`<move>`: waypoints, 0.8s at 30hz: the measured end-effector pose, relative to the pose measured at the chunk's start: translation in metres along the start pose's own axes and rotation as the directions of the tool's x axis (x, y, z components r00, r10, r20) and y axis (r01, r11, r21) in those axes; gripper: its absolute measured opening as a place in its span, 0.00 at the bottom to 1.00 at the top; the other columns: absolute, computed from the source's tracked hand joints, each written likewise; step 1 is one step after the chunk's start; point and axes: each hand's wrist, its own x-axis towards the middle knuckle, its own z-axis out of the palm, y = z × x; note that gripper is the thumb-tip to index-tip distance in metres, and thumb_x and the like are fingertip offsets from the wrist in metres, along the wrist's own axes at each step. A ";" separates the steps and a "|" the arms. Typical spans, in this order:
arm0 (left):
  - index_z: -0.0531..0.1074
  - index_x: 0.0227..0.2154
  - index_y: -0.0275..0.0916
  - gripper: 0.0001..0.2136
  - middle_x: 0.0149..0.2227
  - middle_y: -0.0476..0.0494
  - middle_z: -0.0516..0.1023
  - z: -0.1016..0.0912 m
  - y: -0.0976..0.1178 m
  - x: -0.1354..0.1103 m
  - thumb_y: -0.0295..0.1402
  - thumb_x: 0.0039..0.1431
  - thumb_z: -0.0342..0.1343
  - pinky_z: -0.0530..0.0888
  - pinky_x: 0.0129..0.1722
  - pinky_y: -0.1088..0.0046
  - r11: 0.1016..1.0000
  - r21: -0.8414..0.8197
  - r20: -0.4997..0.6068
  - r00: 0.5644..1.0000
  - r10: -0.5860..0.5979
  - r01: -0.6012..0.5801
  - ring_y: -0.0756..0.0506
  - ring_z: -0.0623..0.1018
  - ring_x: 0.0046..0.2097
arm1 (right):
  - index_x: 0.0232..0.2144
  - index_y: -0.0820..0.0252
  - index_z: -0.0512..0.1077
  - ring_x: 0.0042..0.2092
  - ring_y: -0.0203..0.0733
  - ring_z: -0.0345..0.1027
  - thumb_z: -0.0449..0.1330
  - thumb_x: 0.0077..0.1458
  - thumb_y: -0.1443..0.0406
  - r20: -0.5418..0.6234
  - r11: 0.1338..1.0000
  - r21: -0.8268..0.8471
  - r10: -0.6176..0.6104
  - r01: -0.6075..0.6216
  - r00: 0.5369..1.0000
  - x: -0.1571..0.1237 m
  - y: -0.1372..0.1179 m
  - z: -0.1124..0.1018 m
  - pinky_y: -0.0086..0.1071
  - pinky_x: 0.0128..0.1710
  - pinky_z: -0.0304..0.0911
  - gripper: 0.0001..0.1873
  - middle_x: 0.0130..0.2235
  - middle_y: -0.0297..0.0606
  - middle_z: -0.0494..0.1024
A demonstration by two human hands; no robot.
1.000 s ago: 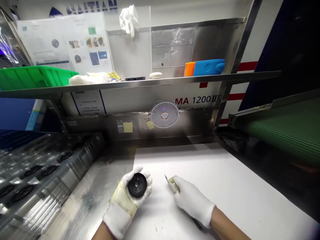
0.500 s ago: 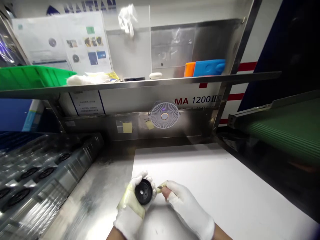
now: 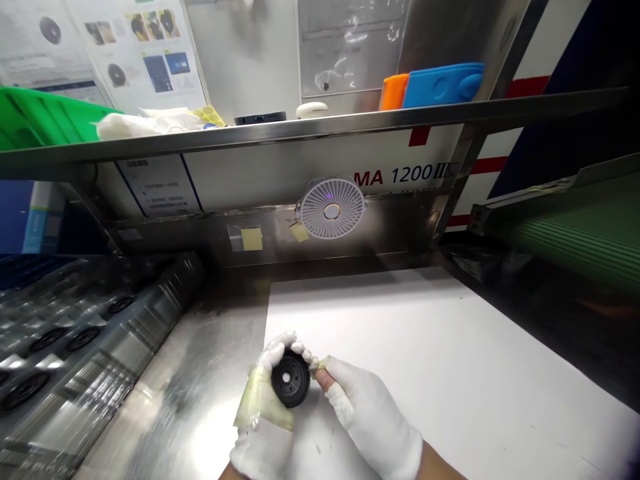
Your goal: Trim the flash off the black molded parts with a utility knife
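So, my left hand (image 3: 264,410) cups the black disc (image 3: 291,380), flat face toward me; right hand (image 3: 373,421), fingers pinched narrow, touches its right rim.

Steel bench (image 3: 210,373), bare metal on the left half. White sheet (image 3: 425,347) lies flat on the right half; its left edge runs approx. down the bench middle and its far edge sits near the back wall. At far left, clear plastic trays (image 3: 115,313) on the bench w/ black discs (image 3: 83,338) in the pockets. Above is a steel shelf (image 3: 350,121). On it, L to R: green bin (image 3: 40,120), white cloth bundle (image 3: 135,123), sm. yellow bit (image 3: 210,117) touching the cloth, flat black item (image 3: 260,118), sm. white oval thing (image 3: 311,110), then an orange case (image 3: 394,91) and blue case (image 3: 443,83) side by side, touching, at the right end.
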 end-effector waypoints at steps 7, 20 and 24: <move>0.69 0.26 0.37 0.04 0.27 0.47 0.68 0.006 0.002 -0.011 0.32 0.52 0.53 0.72 0.37 0.73 0.999 0.034 -0.074 0.997 0.004 -0.001 0.50 0.71 0.32 | 0.26 0.57 0.61 0.27 0.36 0.60 0.40 0.61 0.57 0.012 0.994 -0.105 0.009 -0.008 1.000 -0.002 -0.005 0.001 0.27 0.26 0.52 0.18 0.27 0.32 0.68; 0.68 0.27 0.35 0.03 0.27 0.48 0.65 0.005 0.001 -0.010 0.27 0.48 0.57 0.72 0.34 0.74 0.996 -0.022 -0.051 0.995 0.084 -0.085 0.51 0.70 0.31 | 0.30 0.54 0.68 0.29 0.37 0.64 0.43 0.60 0.58 0.045 0.998 -0.061 -0.010 0.013 0.999 -0.011 -0.014 0.012 0.26 0.27 0.53 0.16 0.28 0.33 0.72; 0.70 0.35 0.37 0.08 0.32 0.45 0.69 -0.001 0.001 -0.009 0.27 0.50 0.54 0.72 0.40 0.68 0.996 -0.007 0.031 0.996 0.087 -0.087 0.48 0.72 0.36 | 0.30 0.54 0.68 0.30 0.38 0.64 0.42 0.60 0.59 0.035 0.999 -0.046 -0.016 0.018 0.999 -0.011 -0.013 0.012 0.27 0.29 0.54 0.17 0.29 0.33 0.72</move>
